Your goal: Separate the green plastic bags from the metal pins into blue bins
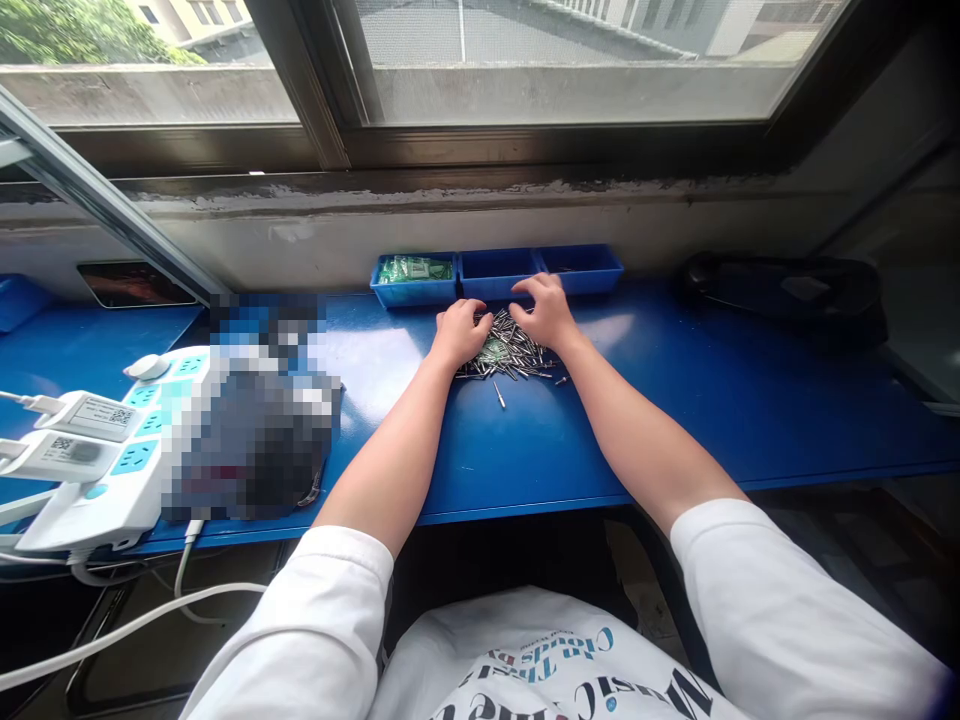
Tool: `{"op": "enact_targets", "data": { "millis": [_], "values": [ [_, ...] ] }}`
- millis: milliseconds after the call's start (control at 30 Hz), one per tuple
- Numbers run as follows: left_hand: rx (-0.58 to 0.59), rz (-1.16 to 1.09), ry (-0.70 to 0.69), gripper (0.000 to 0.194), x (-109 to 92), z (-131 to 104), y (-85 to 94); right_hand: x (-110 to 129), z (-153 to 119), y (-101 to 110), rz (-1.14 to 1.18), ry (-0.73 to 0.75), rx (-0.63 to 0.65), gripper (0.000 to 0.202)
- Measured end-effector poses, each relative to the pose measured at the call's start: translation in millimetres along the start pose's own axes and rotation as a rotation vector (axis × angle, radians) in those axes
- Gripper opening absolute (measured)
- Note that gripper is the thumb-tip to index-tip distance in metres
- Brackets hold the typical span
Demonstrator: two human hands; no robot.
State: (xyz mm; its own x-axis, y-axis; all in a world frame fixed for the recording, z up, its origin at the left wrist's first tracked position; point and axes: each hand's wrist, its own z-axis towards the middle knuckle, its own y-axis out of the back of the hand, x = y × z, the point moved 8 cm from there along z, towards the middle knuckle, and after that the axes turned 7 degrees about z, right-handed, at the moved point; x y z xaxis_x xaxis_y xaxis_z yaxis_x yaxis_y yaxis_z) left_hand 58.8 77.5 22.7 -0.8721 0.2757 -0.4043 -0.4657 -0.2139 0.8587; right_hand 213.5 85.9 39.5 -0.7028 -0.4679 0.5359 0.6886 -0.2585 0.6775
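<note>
metal pins (pixel 525 352) heaped between left hand (pixel 459 332), fingers half-curled, grip unclear, and right hand (pixel 549 312), thumb and forefinger parted, empty

Pins (pixel 523 352): shiny metal. Tabletop (pixel 525 460): smooth, glossy, painted-looking. Bins (pixel 415 293): smooth plastic. Packets (pixel 415 267): glossy film. Power strip (pixel 133 458): smooth plastic. Shirt (pixel 765 590): matt cloth. Wall ledge (pixel 420 195): rough, patchy.

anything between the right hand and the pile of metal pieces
Nothing visible stands between them: the right hand is right at the right side of the pile of metal pieces. The left hand is at the opposite side, and the blue bins stand behind.
</note>
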Motion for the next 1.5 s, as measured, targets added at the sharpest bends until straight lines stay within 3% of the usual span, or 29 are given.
{"op": "enact_targets", "data": {
  "millis": [167,267,633,767,867,1033,1133,1333,1500],
  "values": [
    [0.014,0.006,-0.048,0.03,0.7,1.1,-5.4,15.5,-9.9,-29.5,-0.008,0.067,0.238,0.037],
    [0.001,-0.002,-0.071,0.029,0.1,1.1,-6.4,15.2,-12.3,-37.4,-0.017,0.048,0.288,0.032],
    [-0.004,-0.023,-0.11,0.025,-1.6,0.8,-7.0,16.7,-9.8,-34.3,0.119,0.069,0.201,0.014],
    [-0.058,-0.046,-0.085,0.025,-1.1,-0.6,-0.9,21.7,-7.9,-21.0,0.193,0.088,0.059,0.014],
    [-0.114,-0.072,-0.083,0.024,-3.9,-3.3,7.6,18.0,-5.4,-9.9,0.343,-0.01,-0.026,0.014],
    [-0.114,-0.113,-0.137,0.022,-12.2,-7.0,13.0,4.2,-2.9,-12.8,0.811,-0.208,-0.013,0.018],
    [-0.116,-0.124,-0.158,0.02,-13.5,-6.9,13.2,-1.0,-2.1,-19.7,0.973,-0.274,0.009,0.02],
    [-0.176,-0.168,-0.125,0.022,-8.3,-5.1,16.8,-3.7,-2.9,-23.8,0.974,-0.357,0.037,0.028],
    [-0.203,-0.192,-0.128,0.022,-7.8,-5.3,17.8,-3.2,-1.9,-24.4,0.881,-0.317,0.058,0.037]
  ]
}}
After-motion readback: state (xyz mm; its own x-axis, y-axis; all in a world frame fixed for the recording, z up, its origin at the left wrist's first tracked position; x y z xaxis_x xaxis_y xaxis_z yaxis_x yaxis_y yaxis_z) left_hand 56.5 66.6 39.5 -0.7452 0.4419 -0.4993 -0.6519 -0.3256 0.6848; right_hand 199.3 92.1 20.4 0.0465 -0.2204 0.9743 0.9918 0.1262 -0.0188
